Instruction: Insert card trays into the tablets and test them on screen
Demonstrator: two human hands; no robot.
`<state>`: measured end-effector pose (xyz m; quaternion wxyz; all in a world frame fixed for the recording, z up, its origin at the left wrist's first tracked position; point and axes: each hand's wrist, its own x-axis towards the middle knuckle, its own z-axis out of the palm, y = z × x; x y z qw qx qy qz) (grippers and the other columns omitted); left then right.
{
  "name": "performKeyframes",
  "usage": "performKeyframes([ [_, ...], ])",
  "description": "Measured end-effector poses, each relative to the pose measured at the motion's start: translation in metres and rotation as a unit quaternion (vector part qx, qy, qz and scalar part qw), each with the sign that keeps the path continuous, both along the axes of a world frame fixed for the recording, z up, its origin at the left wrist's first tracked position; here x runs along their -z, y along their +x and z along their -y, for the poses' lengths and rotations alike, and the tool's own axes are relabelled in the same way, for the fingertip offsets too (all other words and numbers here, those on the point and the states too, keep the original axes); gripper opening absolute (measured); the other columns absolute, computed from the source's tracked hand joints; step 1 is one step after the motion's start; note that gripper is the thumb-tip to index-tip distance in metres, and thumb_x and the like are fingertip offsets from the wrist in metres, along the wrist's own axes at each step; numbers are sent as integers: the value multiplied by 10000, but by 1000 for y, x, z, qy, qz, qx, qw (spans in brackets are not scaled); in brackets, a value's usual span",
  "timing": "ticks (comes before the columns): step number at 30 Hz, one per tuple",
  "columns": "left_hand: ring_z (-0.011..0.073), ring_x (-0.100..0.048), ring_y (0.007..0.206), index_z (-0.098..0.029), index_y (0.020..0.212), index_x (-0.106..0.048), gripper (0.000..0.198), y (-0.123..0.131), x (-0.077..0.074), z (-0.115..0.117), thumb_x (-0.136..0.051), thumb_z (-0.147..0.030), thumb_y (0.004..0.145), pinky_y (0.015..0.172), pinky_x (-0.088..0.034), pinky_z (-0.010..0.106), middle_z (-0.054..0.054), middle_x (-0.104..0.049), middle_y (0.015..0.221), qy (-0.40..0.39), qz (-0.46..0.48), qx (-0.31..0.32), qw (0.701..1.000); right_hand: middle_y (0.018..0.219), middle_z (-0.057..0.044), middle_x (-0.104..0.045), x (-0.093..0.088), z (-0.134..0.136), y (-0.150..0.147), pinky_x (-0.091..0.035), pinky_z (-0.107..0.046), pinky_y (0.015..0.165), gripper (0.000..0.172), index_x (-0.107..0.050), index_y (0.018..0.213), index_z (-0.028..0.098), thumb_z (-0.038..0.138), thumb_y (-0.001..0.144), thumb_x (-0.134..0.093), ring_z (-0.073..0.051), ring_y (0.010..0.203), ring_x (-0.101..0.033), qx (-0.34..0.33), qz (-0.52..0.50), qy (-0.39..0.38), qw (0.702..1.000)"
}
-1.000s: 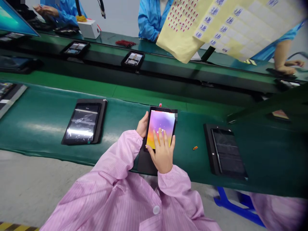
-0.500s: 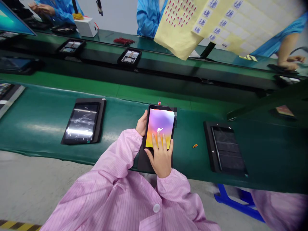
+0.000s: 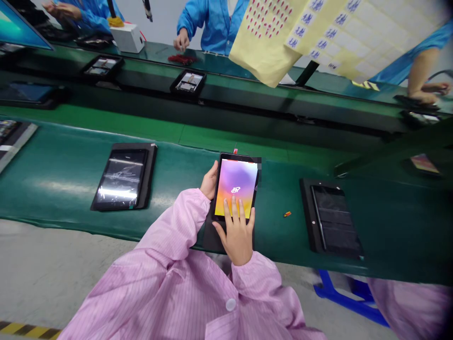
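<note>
A tablet (image 3: 238,177) with a lit purple, orange and yellow screen is held above a dark pad (image 3: 211,237) at the front edge of the green table. My left hand (image 3: 210,180) grips the tablet's left edge, with its fingers partly hidden behind it. Spread fingers of my right hand (image 3: 238,231) lie over the lower part of the screen, and nothing is held in them. A small red and yellow piece (image 3: 287,214) lies on the table to the right.
Dark tablets on black pads lie to the left (image 3: 122,179) and right (image 3: 336,219). Beyond the green table (image 3: 177,174) runs a line with open devices (image 3: 189,82). Yellow sheets (image 3: 272,52) hang at the top. People in blue sit across.
Across the line, a person in blue has moved into fuller view, one hand now by the red items. My hands and the tablet have hardly moved.
</note>
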<state>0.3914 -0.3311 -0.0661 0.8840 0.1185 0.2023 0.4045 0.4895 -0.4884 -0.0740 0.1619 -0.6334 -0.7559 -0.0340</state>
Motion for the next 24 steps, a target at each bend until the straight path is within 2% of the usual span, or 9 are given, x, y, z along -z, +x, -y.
performKeyframes([
  [6, 285, -695, 985, -80, 1244, -609, 653, 0, 0, 0, -326, -583, 938, 1009, -440, 410, 148, -728, 1058, 5, -13, -6, 1000, 1499, -161, -398, -3, 2, 3, -76, -587, 1151, 650, -409, 1451, 131, 555, 963, -348, -323, 1393, -353, -14, 4, 6, 1000],
  [12, 276, -701, 955, -76, 1201, -633, 645, 1, -2, 0, -300, -568, 950, 978, -458, 403, 141, -737, 1029, 5, -17, -13, 1000, 1362, -127, -573, -18, -1, 14, -65, -597, 1162, 448, -585, 1281, 155, 433, 986, -393, -287, 1276, -500, -50, -30, 62, 996],
  [17, 272, -698, 965, -72, 1200, -632, 639, 1, -3, 0, -313, -565, 950, 983, -453, 396, 144, -733, 1041, 8, -9, -9, 1000, 1259, -117, -647, -23, -9, 30, -122, -606, 1155, 327, -639, 1185, 173, 329, 970, -448, -271, 1197, -567, -6, -69, 129, 989],
  [21, 274, -690, 1000, -77, 1224, -620, 621, 0, -1, 0, -332, -556, 950, 1007, -437, 399, 142, -727, 1070, 13, 5, -15, 1000, 1215, -94, -672, -20, -14, 44, -170, -604, 1142, 278, -654, 1135, 187, 302, 962, -470, -258, 1168, -587, 35, -80, 174, 981],
  [24, 271, -691, 996, -83, 1235, -614, 614, 0, 0, 0, -335, -550, 952, 1011, -434, 400, 135, -730, 1062, 12, 10, -16, 1000, 1184, -85, -687, -16, -14, 49, -185, -598, 1139, 246, -668, 1084, 174, 287, 961, -488, -252, 1140, -605, 42, -82, 191, 977],
])
